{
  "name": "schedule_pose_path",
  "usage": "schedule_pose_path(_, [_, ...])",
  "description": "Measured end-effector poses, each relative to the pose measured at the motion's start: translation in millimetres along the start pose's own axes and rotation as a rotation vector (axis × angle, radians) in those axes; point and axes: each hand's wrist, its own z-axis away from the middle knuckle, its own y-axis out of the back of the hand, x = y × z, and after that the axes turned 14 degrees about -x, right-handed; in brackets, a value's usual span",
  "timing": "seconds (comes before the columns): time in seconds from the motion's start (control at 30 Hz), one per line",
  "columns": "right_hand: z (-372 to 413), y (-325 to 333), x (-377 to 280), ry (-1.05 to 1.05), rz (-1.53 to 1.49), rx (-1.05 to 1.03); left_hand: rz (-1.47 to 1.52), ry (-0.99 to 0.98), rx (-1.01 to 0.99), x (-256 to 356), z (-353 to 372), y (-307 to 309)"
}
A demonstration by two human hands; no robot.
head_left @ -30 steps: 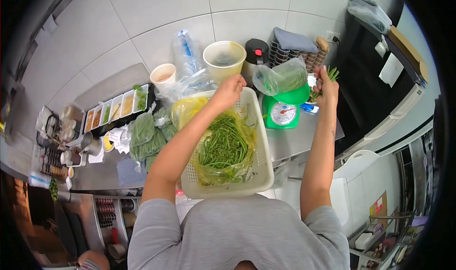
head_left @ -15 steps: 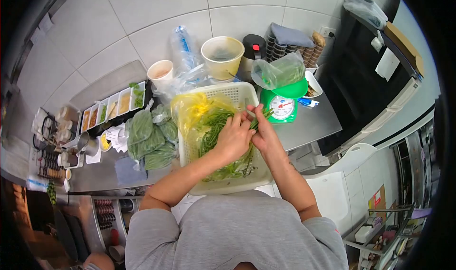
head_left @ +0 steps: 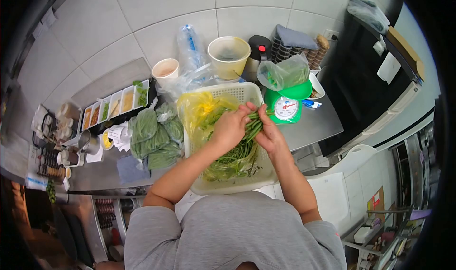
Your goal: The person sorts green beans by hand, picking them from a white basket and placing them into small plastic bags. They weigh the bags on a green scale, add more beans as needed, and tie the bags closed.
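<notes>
Over a white perforated plastic basket (head_left: 194,187), both hands work close together on a bunch of long green vegetable stems (head_left: 253,128). My right hand (head_left: 270,136) is closed around the bunch, its thumb and fingers near the upper ends. From the left, my left hand (head_left: 230,128) pinches at the same stems with curled fingers; its fingertips are partly hidden. Beneath them, a loose heap of thin green stems and leaves (head_left: 228,164) lies in the basket, in and around an open yellow plastic bag (head_left: 199,109).
A green dial scale (head_left: 281,109) carrying a bag of greens (head_left: 287,73) stands right of the basket. Bagged greens (head_left: 151,137) lie to its left, beside a tray of toppings (head_left: 115,105). Behind are a pale bucket (head_left: 229,56), a paper cup (head_left: 166,71) and a black-lidded jug (head_left: 259,51).
My hands have drawn slightly down and apart, and more of the green bunch shows between them. The whole view has shifted a little, moving the scene slightly right.
</notes>
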Motion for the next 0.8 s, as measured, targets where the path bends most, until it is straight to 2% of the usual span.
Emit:
schedule_pose_path(0.03, [-0.8,11.5,2.1,-0.016,-0.021,-0.036,-0.192,-0.040,0.131,3.6,0.1,-0.3])
schedule_pose_path(0.07, [-1.3,22.2,3.6,-0.032,-0.041,-0.074,-0.163,-0.056,0.133,3.3,-1.2,0.4])
schedule_pose_path(0.13, [0.2,9.8,2.1,-0.004,-0.040,0.024,-0.107,-0.086,0.136,0.8,-3.2,2.8])
schedule_pose_path(0.23, [0.6,1.6,1.6,0.034,-0.021,0.102,-0.001,-0.133,0.015,-11.2,-9.6,5.2])
schedule_pose_path(0.43, [-3.2,0.3,-3.1,0.081,0.042,0.221,0.034,0.084,-0.110,-12.8,-15.1,9.2])
schedule_pose_path(0.57, [-2.0,12.5,-9.0,0.124,0.124,0.251,0.095,0.084,0.055,-26.9,-26.4,14.6])
schedule_pose_path(0.63, [-0.8,7.8,-18.6,0.218,0.421,0.435,0.056,0.073,0.095,-34.1,-40.1,20.2])
schedule_pose_path(0.7, [-6.9,2.4,-29.8,0.433,0.857,0.551,0.008,0.092,0.083,-31.0,-57.5,18.9])
schedule_pose_path(0.77, [-26.6,-1.7,-48.1,0.778,1.426,0.577,-0.013,0.073,0.092,-23.8,-81.1,12.2])
schedule_pose_path(0.8, [-33.1,-7.9,-59.0,0.788,1.602,0.620,-0.010,0.047,0.105,-20.2,-95.3,5.5])
